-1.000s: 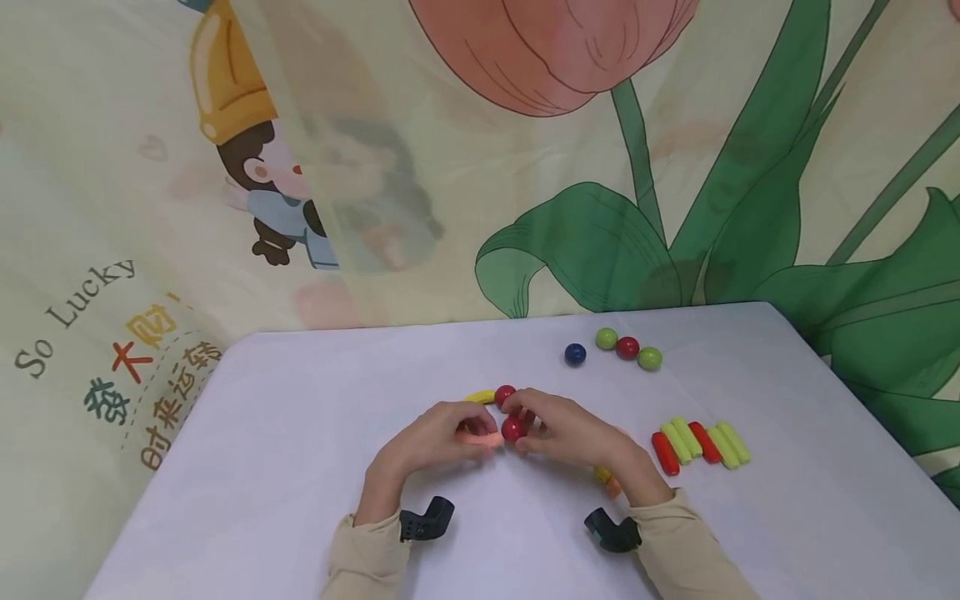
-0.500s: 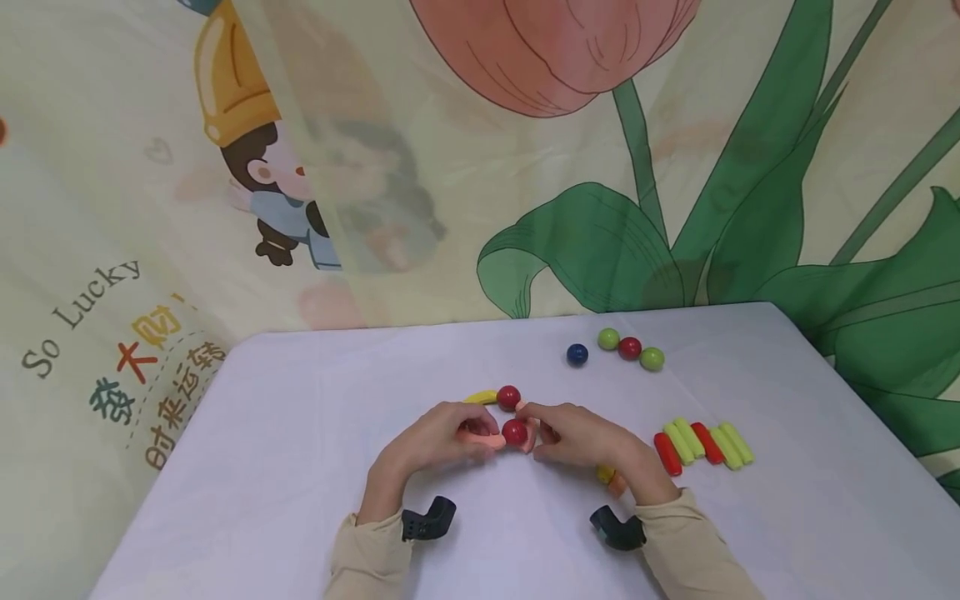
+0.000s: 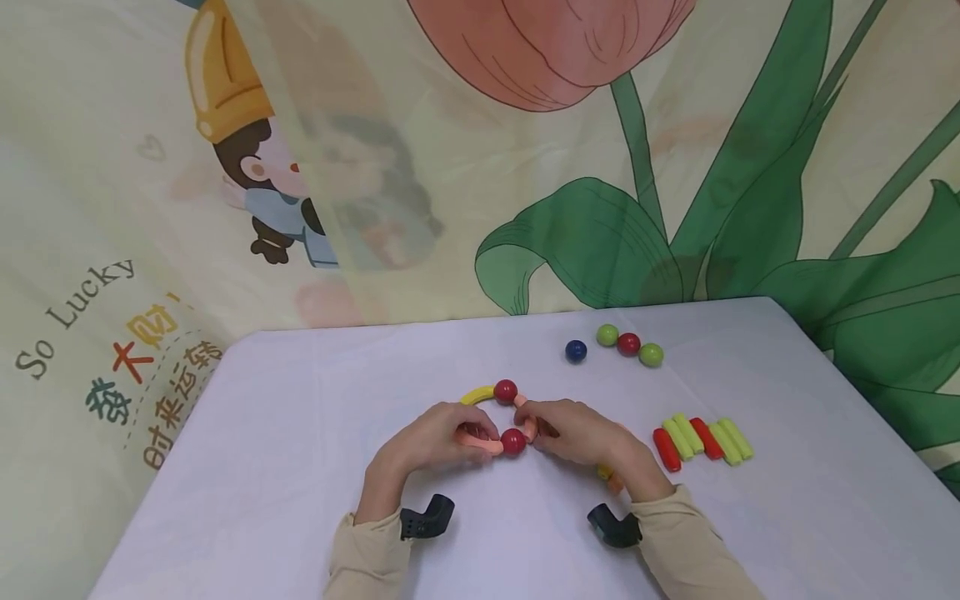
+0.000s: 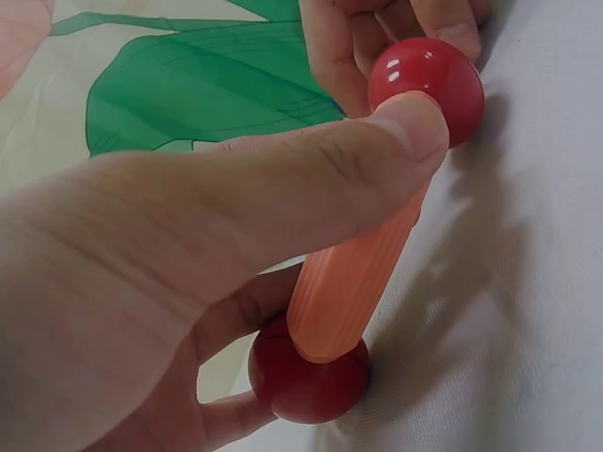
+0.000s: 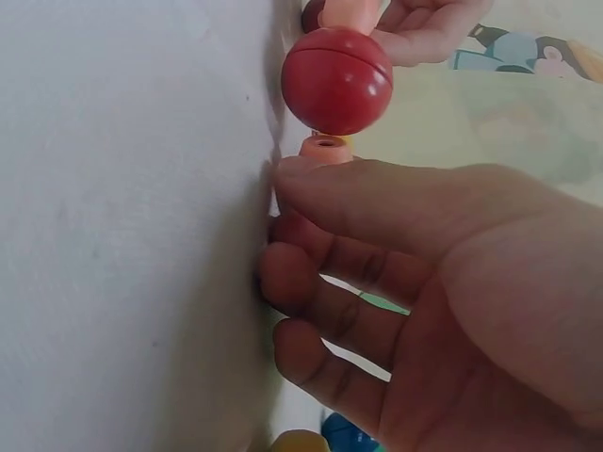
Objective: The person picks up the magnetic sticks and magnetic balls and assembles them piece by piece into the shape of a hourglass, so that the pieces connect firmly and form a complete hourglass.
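Note:
My left hand (image 3: 435, 435) pinches a salmon-coloured rod (image 4: 349, 282) between thumb and fingers. One red ball (image 4: 443, 80) sits at its far end, a second red ball (image 4: 311, 386) at its near end. Another salmon-coloured piece (image 3: 531, 430) is held in my right hand (image 3: 573, 431), its holed end (image 5: 327, 146) facing the middle red ball (image 5: 336, 85) with a small gap in the right wrist view. Behind the hands a red ball (image 3: 506, 392) touches a yellow curved rod (image 3: 477, 394), whose left end is hidden by my left hand.
A row of red and light green rods (image 3: 702, 442) lies to the right. Farther back are a blue ball (image 3: 576, 351) and a group of two green balls (image 3: 652, 355) and a red ball (image 3: 628, 344). A yellow-and-orange piece (image 3: 616, 483) is partly hidden beside my right forearm.
My right hand has drawn back slightly to the right from the middle red ball, showing the salmon-coloured piece. That ball has come slightly nearer; my left hand has barely moved.

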A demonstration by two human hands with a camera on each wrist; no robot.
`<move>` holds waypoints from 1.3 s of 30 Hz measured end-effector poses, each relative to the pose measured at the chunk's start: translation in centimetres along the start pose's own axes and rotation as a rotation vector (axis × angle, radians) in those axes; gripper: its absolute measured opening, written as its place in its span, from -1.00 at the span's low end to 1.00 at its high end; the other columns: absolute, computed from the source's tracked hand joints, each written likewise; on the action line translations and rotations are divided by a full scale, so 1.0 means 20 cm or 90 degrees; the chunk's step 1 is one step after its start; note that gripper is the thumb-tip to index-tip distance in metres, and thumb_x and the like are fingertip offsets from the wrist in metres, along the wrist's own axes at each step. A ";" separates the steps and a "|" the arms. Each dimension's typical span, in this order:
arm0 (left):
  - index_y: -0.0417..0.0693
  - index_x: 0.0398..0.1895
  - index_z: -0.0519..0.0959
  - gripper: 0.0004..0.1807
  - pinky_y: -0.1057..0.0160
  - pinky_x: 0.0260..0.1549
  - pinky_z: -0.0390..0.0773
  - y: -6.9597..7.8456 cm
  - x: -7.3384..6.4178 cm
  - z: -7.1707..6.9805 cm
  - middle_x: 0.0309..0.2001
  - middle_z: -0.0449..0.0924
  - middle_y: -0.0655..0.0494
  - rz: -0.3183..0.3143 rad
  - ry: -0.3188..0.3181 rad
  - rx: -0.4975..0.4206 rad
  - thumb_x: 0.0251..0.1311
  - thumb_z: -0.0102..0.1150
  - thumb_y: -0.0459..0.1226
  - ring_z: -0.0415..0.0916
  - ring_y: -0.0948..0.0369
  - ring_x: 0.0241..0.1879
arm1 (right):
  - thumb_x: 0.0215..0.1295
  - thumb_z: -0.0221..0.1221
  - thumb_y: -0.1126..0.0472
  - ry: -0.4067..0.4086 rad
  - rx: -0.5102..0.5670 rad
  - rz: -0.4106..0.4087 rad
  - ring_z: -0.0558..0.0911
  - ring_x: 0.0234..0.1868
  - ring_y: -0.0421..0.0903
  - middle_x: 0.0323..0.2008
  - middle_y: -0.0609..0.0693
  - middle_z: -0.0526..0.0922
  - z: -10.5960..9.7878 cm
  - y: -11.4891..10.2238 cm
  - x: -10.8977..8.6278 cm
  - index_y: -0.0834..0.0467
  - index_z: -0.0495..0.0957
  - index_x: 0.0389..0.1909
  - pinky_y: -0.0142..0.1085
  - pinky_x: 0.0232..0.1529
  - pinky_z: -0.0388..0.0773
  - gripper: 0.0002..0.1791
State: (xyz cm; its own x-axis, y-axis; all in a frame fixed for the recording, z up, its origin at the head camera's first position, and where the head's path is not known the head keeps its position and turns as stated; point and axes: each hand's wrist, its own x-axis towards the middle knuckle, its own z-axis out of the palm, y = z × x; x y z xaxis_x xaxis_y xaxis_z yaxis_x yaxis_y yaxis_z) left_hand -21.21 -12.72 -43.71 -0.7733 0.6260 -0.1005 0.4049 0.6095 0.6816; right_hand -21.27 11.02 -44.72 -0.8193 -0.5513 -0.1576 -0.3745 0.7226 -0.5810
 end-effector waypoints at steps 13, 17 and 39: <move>0.09 -0.23 0.66 -0.79 0.37 -0.26 0.42 0.00 0.01 0.01 -0.31 0.64 0.28 0.011 0.002 0.005 0.02 0.36 -0.25 0.47 0.25 -0.29 | 0.20 0.24 0.21 0.009 0.012 -0.003 0.43 -0.39 -0.23 -0.51 -0.17 0.42 0.01 0.02 0.02 -0.05 0.49 0.02 -0.40 -0.37 0.36 -0.64; 0.06 -0.22 0.66 -0.80 0.36 -0.25 0.43 0.01 0.01 0.01 -0.31 0.64 0.25 0.019 0.001 0.008 0.03 0.36 -0.27 0.48 0.23 -0.29 | 0.21 0.24 0.20 0.011 0.008 -0.001 0.43 -0.39 -0.23 -0.49 -0.18 0.43 0.02 0.02 0.02 -0.05 0.48 0.02 -0.40 -0.37 0.36 -0.65; 0.16 -0.34 0.64 -0.78 -0.11 0.10 0.13 0.05 0.04 0.07 -0.39 0.57 0.26 0.017 0.037 0.094 -0.09 0.46 -0.15 0.48 0.31 -0.28 | 0.21 0.23 0.26 0.009 0.031 0.017 0.46 -0.28 -0.21 -0.42 -0.18 0.46 0.00 0.02 0.01 -0.01 0.49 0.08 -0.35 -0.22 0.44 -0.60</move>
State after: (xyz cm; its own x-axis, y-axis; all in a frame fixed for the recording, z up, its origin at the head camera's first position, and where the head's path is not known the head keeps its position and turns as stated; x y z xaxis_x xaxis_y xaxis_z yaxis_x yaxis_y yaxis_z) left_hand -20.84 -10.90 -44.06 -0.7868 0.6160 -0.0394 0.4890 0.6610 0.5691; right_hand -21.58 11.12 -45.01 -0.8354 -0.5251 -0.1625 -0.3308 0.7164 -0.6143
